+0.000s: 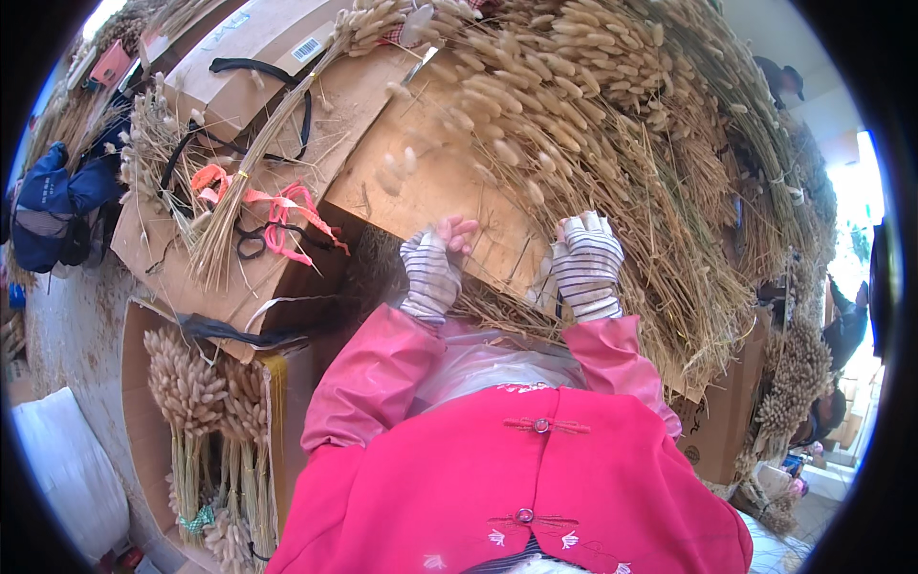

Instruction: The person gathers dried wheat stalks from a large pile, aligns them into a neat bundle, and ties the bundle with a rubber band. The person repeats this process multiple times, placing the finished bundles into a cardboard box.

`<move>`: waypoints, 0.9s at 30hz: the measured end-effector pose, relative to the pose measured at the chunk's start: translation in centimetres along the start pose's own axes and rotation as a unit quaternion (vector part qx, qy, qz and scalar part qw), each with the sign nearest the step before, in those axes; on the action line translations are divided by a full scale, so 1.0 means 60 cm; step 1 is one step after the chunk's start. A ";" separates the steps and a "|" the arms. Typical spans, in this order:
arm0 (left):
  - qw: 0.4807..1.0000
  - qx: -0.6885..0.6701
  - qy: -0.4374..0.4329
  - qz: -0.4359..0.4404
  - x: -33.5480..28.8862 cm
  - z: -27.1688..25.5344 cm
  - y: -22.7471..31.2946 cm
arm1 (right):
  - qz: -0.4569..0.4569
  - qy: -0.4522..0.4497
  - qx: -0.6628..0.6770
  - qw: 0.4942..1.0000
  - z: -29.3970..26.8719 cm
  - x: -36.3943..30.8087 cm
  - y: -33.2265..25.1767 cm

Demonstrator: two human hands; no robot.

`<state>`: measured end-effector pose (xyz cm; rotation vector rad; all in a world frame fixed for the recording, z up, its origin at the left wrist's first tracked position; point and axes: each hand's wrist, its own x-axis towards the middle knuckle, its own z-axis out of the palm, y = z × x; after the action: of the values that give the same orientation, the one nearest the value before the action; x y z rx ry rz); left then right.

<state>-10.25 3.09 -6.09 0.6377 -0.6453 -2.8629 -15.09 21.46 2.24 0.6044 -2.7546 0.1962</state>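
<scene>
Left hand (435, 263), in striped fingerless glove: fingers parted and loosely bent at near left edge of wooden board (387, 187); no stem clearly gripped. Right hand (585, 263), in matching glove: fingers folded toward palm, by near right part of board; cannot tell whether pinching a stem.

Loose stalks (497, 251): scattered on board; thin, dry, probably brittle.

Heap of dried bunny-tail grass (564, 86): over right side of board and beyond, stalks trailing along its right. Probably very light; heads soft, apt to crush or shed; stems stiff, slick, liable to snap if bent sharply. Best taken hold of by several stems together, well below heads, with light pressure.

Tied bunny-tail bunch (234, 206): left of board, on cardboard carton (153, 234); yellow tie likely the firmest handhold. Pink ribbon (287, 225): beside bunch, between it and board.
</scene>
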 end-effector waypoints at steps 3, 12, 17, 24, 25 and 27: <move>1.000 0.002 -0.009 0.008 -0.001 0.001 0.001 | -0.037 0.022 0.035 0.998 0.004 0.003 -0.005; 1.000 0.013 -0.022 0.016 0.002 -0.007 0.004 | 0.001 -0.089 -0.046 0.995 -0.001 0.012 -0.020; 0.999 0.016 -0.026 0.038 0.000 -0.004 0.003 | -0.110 0.077 0.022 0.991 -0.006 0.033 -0.048; 0.996 0.023 -0.013 0.082 -0.002 -0.019 0.018 | 0.001 -0.115 -0.155 0.981 0.033 0.016 -0.038; 0.996 0.019 -0.005 0.086 0.001 -0.022 0.022 | 0.037 -0.079 -0.164 0.983 0.034 0.018 -0.015; 0.996 0.019 0.005 0.084 0.003 -0.028 0.025 | 0.086 -0.070 -0.147 0.983 0.039 0.026 0.028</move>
<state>-9.61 1.06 -6.85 0.5722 -0.7186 -2.6962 -17.77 21.91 0.42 0.3135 -2.8928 -0.2223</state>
